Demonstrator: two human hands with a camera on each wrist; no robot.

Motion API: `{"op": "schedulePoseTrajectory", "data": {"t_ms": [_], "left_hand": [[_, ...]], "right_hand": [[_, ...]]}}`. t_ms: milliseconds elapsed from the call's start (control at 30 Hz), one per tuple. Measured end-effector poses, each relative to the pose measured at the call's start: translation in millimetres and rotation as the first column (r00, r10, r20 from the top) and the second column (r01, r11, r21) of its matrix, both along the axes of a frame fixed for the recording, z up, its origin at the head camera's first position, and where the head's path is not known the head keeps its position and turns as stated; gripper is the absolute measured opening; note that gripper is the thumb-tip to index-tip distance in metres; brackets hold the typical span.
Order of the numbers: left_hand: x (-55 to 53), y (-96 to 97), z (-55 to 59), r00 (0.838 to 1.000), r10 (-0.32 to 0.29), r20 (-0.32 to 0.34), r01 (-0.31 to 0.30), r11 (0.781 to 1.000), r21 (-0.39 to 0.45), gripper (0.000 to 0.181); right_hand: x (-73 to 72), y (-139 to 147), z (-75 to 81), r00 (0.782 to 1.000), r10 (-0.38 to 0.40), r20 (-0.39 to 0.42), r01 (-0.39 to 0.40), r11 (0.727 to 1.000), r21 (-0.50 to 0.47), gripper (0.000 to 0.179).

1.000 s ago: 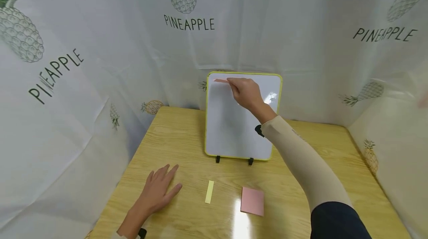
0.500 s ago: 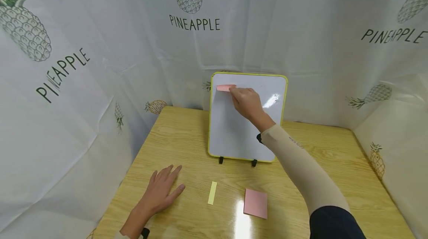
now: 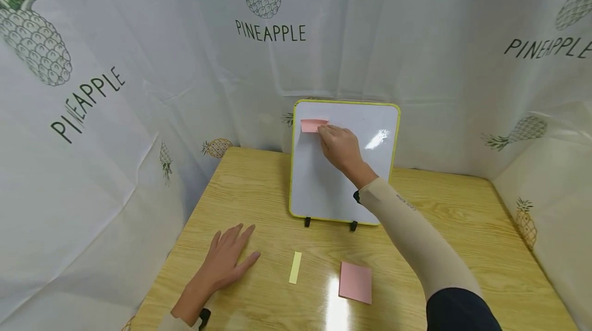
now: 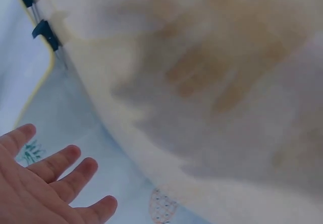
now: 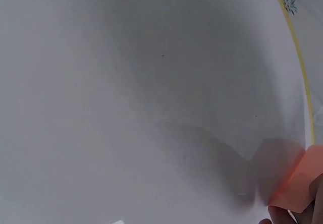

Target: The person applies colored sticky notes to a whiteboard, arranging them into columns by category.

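My right hand [image 3: 341,147] pinches a pink sticky note [image 3: 310,125] by its right side, at the upper left of a whiteboard [image 3: 319,182] with a yellow frame. In the right wrist view, the sticky note [image 5: 298,181] bends outward between the fingers, one edge against the board, at the lower right. My left hand [image 3: 222,261] has its fingers straight and spread, palm down over the wooden table, with nothing in it. The left wrist view shows those fingers [image 4: 65,168] at the lower left.
The board leans upright on small black stand feet [image 3: 353,226]. In front of it on the table [image 3: 259,197] lie a yellow paper strip [image 3: 295,268] and a pink sticky note pad [image 3: 355,282]. A pineapple-print curtain [image 3: 194,53] surrounds the table.
My right hand has come slightly down the board, and the pink note has tilted so more of its face shows. My left hand stays by the same spot. The head view has shifted slightly.
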State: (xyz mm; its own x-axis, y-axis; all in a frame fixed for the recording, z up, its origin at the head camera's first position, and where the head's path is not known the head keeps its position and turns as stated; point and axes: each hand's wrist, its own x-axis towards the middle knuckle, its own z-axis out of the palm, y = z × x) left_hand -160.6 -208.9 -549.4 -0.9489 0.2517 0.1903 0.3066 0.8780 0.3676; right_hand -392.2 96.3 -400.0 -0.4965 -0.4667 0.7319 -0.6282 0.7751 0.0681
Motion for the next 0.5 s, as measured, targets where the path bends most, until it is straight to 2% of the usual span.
{"op": "schedulePoseTrajectory", "data": {"t_ms": [100, 267, 367, 500], "left_hand": [[-13.9, 2.3, 7.5, 1.0, -0.015, -0.014, 0.015, 1.0, -0.013, 0.065], [-48.3, 8.0, 27.1, 0.999, -0.02, -0.031, 0.021, 1.0, 0.012, 0.064], [-75.1, 13.0, 43.4, 0.998, -0.025, -0.062, 0.03, 0.997, 0.068, 0.061], [-117.5, 21.2, 66.5, 0.996, -0.021, -0.087, 0.035, 0.986, 0.164, 0.056]], "right_hand": [[0.4, -0.9, -2.8, 1.0, -0.019, -0.013, 0.019, 1.0, -0.002, 0.016], [1.9, -3.2, -7.4, 0.998, -0.053, -0.027, 0.053, 0.999, -0.011, 0.021], [3.1, -4.4, -9.2, 0.997, -0.072, -0.036, 0.071, 0.997, -0.017, 0.021], [3.4, -6.0, -10.9, 0.995, -0.082, -0.052, 0.08, 0.996, -0.034, 0.021]]}}
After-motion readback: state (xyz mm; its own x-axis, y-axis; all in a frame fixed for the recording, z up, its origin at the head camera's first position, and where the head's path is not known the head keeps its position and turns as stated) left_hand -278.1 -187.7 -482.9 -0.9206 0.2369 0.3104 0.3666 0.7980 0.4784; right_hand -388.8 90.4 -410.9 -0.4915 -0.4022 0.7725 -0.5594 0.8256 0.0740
